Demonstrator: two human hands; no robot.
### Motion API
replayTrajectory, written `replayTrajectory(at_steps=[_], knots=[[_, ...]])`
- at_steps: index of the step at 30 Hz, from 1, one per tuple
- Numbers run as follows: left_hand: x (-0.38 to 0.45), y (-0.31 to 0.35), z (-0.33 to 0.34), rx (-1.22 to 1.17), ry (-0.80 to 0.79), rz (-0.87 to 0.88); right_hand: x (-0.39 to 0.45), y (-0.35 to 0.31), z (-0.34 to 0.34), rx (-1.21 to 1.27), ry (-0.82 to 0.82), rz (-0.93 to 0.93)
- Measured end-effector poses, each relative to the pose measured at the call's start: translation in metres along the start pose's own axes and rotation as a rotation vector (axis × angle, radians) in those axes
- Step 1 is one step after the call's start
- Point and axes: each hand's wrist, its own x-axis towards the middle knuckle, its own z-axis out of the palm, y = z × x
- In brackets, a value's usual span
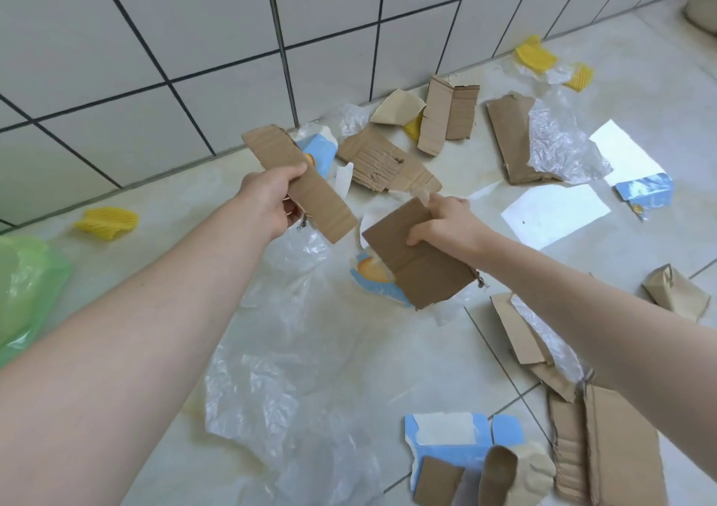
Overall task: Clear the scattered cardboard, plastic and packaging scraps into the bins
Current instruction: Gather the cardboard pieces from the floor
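The person's left hand (271, 199) is closed around a long cardboard strip (298, 181), thumb on top and fingers curled beneath, holding it up off the floor (640, 78) at a slant toward the wall (155, 40). The right hand (442, 222) pinches the upper edge of a broader cardboard panel (419, 257), thumb over the face and fingers behind, so the panel hangs tilted above a torn blue printed carton scrap (376, 276). Taking one piece in each hand looks like a way to gather cardboard together before carrying it off, which would suit sorting by material. The rest of the litter lies spread over the floor: a large sheet of clear plastic film (279, 381) below the hands, flattened cardboard by the wall (384, 160), another cardboard piece half covered by crumpled plastic (558, 144), yellow ribbed scraps (106, 222), white paper sheets (555, 212), and more cardboard at the lower right (617, 451). No bin shows plainly; at the left edge a pale green plastic bag (27, 288) bulges, possibly a bin liner, and its contents cannot be made out. Most of the clearing appears to remain undone.
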Motion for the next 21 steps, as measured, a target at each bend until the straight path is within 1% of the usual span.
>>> replayTrajectory(at_steps=[1,3,5,7,9,11,13,15,18,21], knots=[[0.003,0.0,0.002,0.026,0.024,0.018,-0.001,-0.004,0.002,-0.069,-0.015,-0.048],[0.009,0.0,0.008,0.075,0.06,0.061,-0.004,-0.016,0.01,-0.086,-0.096,-0.131],[0.012,-0.002,0.014,0.09,0.049,0.065,-0.004,-0.024,0.02,-0.064,-0.182,-0.151],[0.013,-0.005,0.018,0.142,0.014,0.051,0.0,-0.023,0.028,-0.093,-0.237,-0.151],[0.017,-0.012,0.018,0.249,-0.001,0.044,0.007,-0.015,0.034,-0.199,-0.267,-0.146],[0.02,-0.018,0.016,0.336,0.012,0.046,0.012,-0.006,0.038,-0.366,-0.281,-0.156],[0.024,-0.022,0.011,0.493,0.035,0.103,0.015,0.0,0.04,-0.47,-0.283,-0.176],[0.027,-0.025,0.01,0.63,0.037,0.176,0.014,0.001,0.04,-0.503,-0.236,-0.182],[0.029,-0.027,0.012,0.745,0.057,0.249,0.014,0.0,0.038,-0.508,-0.162,-0.155],[0.028,-0.03,0.013,0.862,0.086,0.284,0.02,0.003,0.03,-0.516,-0.121,-0.107]])
